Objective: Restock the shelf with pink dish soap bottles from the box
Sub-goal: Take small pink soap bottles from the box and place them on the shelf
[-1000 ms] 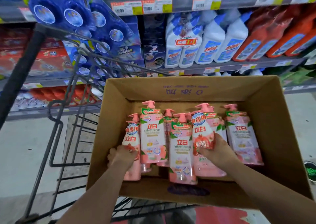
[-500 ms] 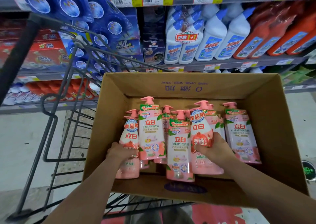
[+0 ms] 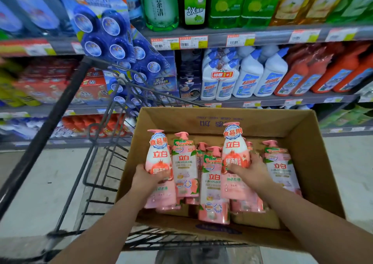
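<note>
Our left hand (image 3: pixel 148 178) is wrapped round the waist of the left bottle (image 3: pixel 159 154). Our right hand (image 3: pixel 250 170) grips the right bottle (image 3: pixel 235 152), with the thumb laid across its label. Both pink dish soap bottles stand raised above their neighbours in the lower middle of the frame, over the open box (image 3: pixel 314 163).

We judge the step to be lifting the pair clear. It goes best if we draw each bottle straight up, so the base does not catch the remaining bottles (image 3: pixel 213 183) packed close beside it. We should hold at the narrowing waist, never by the pump head. The sleeves look slick, so we want a full wrap of the fingers and not a pinch. We see no gap for pink bottles in this frame, so we must find the right shelf face before swinging them out.

The bottles are smooth, teardrop-shaped plastic, broad at the base and tapering to a pink pump. Their glossy printed sleeves run from white at the top to peach-pink below. Those left in the box lean on one another, some with green-edged labels.

The box is matte brown corrugated card with soft, slightly bowed walls, and it has print on the far inner wall. It rests on a black wire cart (image 3: pixel 60 110), thin-rodded and open, with a thick dark handle bar crossing the left of the frame.

Beyond it, grey metal shelves (image 3: pixel 262 100) with price tags carry white cleaner bottles (image 3: pixel 248 76) with blue caps. Orange-red bottles stand at the right and green ones along the top.
</note>
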A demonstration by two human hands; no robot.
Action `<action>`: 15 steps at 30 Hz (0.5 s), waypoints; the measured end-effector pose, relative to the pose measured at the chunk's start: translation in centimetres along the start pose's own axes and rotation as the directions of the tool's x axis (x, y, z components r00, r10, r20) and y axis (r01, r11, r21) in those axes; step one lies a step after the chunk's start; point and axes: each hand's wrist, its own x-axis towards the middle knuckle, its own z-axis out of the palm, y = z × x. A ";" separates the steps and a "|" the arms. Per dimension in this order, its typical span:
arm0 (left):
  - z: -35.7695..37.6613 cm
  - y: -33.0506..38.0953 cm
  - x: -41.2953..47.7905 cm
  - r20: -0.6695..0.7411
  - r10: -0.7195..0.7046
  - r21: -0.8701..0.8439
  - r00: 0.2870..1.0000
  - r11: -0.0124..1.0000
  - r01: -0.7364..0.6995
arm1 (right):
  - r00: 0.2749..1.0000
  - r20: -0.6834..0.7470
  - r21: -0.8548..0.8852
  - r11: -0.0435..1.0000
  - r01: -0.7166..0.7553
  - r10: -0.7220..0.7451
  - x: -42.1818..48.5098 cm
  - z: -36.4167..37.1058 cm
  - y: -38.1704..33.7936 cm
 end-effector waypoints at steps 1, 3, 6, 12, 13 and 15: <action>-0.1 0.9 -0.7 -0.002 0.022 -0.033 1.000 0.999 -0.022 | 0.999 0.000 0.017 0.999 0.034 -0.034 -0.3 -0.3 -1.1; -0.3 2.5 -2.1 0.000 0.068 -0.111 0.998 0.992 -0.068 | 0.995 -0.004 0.029 0.994 0.104 -0.104 -1.0 -0.9 -3.1; -1.0 4.9 -4.6 0.014 0.155 -0.195 0.988 0.969 -0.150 | 0.980 -0.005 0.032 0.979 0.199 -0.199 -2.4 -1.9 -6.1; -3.8 8.7 -9.9 -0.109 0.323 -0.291 0.940 0.894 -0.341 | 0.912 0.012 0.047 0.911 0.409 -0.410 -5.7 -3.3 -11.2; -4.5 9.0 -10.9 -0.137 0.334 -0.299 0.933 0.884 -0.360 | 0.893 0.021 0.059 0.893 0.447 -0.449 -6.3 -3.4 -12.1; -6.1 9.4 -12.7 -0.191 0.365 -0.324 0.911 0.852 -0.410 | 0.853 0.059 0.089 0.854 0.513 -0.518 -7.6 -3.3 -13.8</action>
